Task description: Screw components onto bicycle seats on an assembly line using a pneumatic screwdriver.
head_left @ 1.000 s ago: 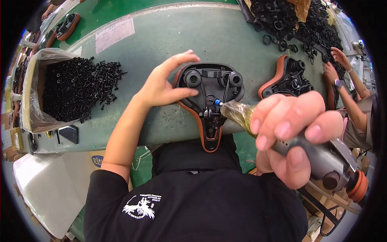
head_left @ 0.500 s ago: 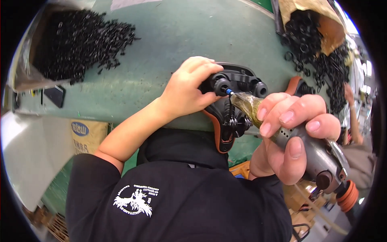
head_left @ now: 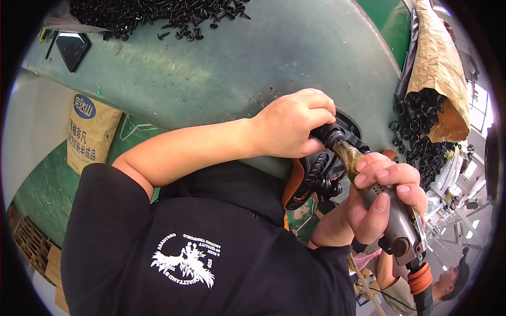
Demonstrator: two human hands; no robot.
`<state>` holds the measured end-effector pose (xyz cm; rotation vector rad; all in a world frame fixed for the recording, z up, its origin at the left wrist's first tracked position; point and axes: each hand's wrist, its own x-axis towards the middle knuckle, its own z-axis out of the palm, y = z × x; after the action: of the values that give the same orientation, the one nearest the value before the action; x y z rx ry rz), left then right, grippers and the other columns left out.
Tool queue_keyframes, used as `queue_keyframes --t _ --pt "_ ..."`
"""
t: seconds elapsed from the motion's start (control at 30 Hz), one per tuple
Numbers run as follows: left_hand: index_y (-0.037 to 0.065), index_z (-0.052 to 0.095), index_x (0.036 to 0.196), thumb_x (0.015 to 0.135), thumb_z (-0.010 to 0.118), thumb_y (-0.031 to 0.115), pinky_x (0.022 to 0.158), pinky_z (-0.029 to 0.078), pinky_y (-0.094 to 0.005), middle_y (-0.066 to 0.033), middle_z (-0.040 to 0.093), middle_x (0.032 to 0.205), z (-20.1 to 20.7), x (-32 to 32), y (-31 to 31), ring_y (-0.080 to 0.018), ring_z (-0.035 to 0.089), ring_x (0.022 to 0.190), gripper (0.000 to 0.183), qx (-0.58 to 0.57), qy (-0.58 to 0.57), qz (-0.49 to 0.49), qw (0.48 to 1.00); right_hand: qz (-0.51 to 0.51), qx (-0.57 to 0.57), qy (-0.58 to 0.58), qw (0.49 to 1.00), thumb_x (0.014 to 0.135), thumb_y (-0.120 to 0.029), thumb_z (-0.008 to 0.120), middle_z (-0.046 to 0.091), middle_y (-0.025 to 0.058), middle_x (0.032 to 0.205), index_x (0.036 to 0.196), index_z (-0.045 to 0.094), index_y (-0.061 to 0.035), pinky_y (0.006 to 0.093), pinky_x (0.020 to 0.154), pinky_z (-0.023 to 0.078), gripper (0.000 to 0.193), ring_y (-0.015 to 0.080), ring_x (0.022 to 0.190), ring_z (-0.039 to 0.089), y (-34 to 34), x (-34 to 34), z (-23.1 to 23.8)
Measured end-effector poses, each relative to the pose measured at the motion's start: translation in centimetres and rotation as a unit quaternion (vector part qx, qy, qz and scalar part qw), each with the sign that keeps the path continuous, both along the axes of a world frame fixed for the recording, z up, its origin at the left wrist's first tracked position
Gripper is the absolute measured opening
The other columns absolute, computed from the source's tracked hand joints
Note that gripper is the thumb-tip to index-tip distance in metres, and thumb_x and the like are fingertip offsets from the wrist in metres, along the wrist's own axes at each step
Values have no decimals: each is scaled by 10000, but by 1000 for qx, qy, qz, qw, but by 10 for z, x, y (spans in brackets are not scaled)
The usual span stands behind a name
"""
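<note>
An upturned bicycle saddle (head_left: 296, 181), black underneath with a brown-orange edge, rests at the table's near edge. My left hand (head_left: 292, 124) grips its wide end, fingers and thumb around a round black bumper (head_left: 333, 138). In my right hand (head_left: 387, 192) is a grey metal power screwdriver (head_left: 398, 224), held with fingers wrapped around its body. Clear yellowish tape covers its nose, and an orange ring circles its tail. The nose meets the bumper; the bit and any screw there are hidden.
Black screws (head_left: 153, 16) lie piled at the far left, near a dark flat angular object (head_left: 73, 50). At right, a brown paper bag (head_left: 440, 63) spills black rings (head_left: 416, 113). A printed sack (head_left: 92, 134) stands below the table (head_left: 221, 63) at left. Another person (head_left: 450, 279) is at lower right.
The view has shifted and turned. The screwdriver's nose has moved in against the bumper, and the blue bit seen before is now hidden. Both hands keep their holds.
</note>
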<state>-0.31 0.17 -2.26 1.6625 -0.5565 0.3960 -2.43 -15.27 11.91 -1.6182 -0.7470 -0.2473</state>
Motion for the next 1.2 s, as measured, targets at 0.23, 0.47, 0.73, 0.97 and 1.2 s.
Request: queue_keyframes --t 0.23,0.47,0.73,0.97,1.2 --pt "15 684 997 660 878 90 969 579 -435 -105 699 1104 -1 2 1 -338 687 1134 396 -35 -13 -3 999 -20 11 28 999 925 3 603 614 182 946 1099 461 -51 470 746 585 231 256 675 635 13 6 -4" --pt "5 698 984 643 884 111 967 582 -432 -140 710 1085 5 2 9 -352 701 1104 403 -13 -11 0 1000 -17 26 76 997 930 -51 697 643 303 1190 1197 499 -58 428 760 585 333 230 779 670 17 4 1" --pt "38 723 1020 725 918 145 910 556 -424 -124 703 1096 38 -5 67 -342 671 1022 370 56 66 -86 993 50 74 -10 996 919 -111 620 576 201 1171 1183 491 -56 410 689 504 299 196 687 619 -32 -23 40" --pt "71 747 1052 874 778 114 890 542 -427 -85 677 1020 17 79 145 -319 634 1015 185 441 -29 234 866 20 128 -4 992 912 -8 633 623 190 1089 1151 471 -78 404 689 577 297 206 697 641 -48 -33 29" --pt "35 744 948 850 798 103 900 535 -417 -104 675 980 25 109 164 -332 633 1010 131 499 4 133 856 10 138 -13 990 918 3 637 625 206 1082 1148 470 -74 402 721 594 294 215 721 652 -72 -45 29"
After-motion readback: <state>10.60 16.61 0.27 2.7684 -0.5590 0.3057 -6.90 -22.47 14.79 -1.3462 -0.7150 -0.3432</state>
